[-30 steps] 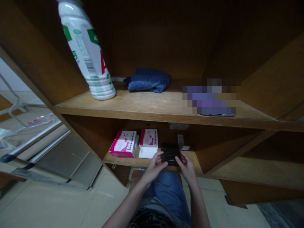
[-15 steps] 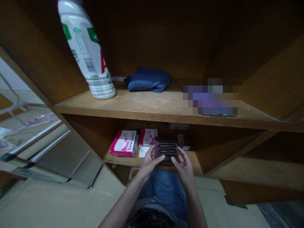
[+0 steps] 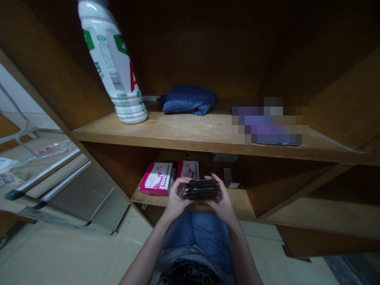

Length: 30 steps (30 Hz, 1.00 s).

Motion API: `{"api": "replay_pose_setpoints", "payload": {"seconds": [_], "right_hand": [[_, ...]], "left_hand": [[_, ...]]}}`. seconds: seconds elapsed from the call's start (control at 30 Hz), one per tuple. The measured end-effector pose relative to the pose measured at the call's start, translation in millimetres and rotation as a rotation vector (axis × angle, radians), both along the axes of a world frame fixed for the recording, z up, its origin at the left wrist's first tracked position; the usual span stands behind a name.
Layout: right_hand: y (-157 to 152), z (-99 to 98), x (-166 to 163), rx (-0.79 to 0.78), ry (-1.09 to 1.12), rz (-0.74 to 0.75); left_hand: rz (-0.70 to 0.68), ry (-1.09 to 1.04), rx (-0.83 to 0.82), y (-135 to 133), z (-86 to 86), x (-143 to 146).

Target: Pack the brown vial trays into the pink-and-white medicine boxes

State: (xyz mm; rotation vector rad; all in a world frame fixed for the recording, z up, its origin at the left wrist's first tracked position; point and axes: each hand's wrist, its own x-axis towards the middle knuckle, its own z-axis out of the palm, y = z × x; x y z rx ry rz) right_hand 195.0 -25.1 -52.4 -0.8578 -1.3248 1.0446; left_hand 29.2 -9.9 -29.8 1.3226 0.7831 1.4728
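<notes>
Between my two hands is a pack of dark brown vials (image 3: 202,189), lying side by side in what looks like a plastic tray. My left hand (image 3: 177,200) is closed around its left end, and my right hand (image 3: 222,200) grips the right end. The pack is held level, in front of the lower shelf and above my lap. Behind it stand two pink and white boxes: the left box (image 3: 156,179) shows its printed top, while the right box (image 3: 189,169) is partly hidden by the pack and my left hand.
On the upper shelf (image 3: 178,132) are a white bottle (image 3: 114,67), a folded blue cloth (image 3: 190,99) and a blurred-out item (image 3: 268,124). A small white piece (image 3: 230,178) sits at the lower compartment's right. A metal-framed rack (image 3: 65,182) is at the left.
My hands have tilted the pack, so its ribbed face now shows as a narrower band. Both hands and the pack have shifted slightly left. The camera view has moved a little.
</notes>
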Motion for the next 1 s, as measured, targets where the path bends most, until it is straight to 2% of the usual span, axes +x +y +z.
{"api": "replay_pose_setpoints", "payload": {"seconds": [0.17, 0.37, 0.43, 0.57, 0.77, 0.9, 1.0], "right_hand": [[0, 7.0, 0, 0.026, -0.066, 0.012], [-7, 15.6, 1, 0.039, -0.082, -0.048], [-8, 14.0, 2, -0.029, -0.060, -0.045], [-7, 5.3, 2, -0.234, 0.014, -0.036], [-1, -1.5, -4, -0.300, 0.160, -0.062], [2, -9.3, -6, -0.465, 0.138, -0.099], [3, -14.6, -5, -0.516, 0.121, -0.091]], "left_hand": [[-0.033, 0.069, 0.149, -2, 6.6, -3], [-0.065, 0.093, 0.174, -6, 5.4, -3], [-0.057, 0.114, 0.128, -6, 3.3, -3], [-0.056, 0.138, -0.075, -4, -2.2, -1], [-0.076, 0.070, -0.349, 1, -4.2, 11], [-0.061, 0.026, -0.432, 4, -7.0, 18], [-0.041, -0.002, -0.465, 5, -11.1, 19]]}}
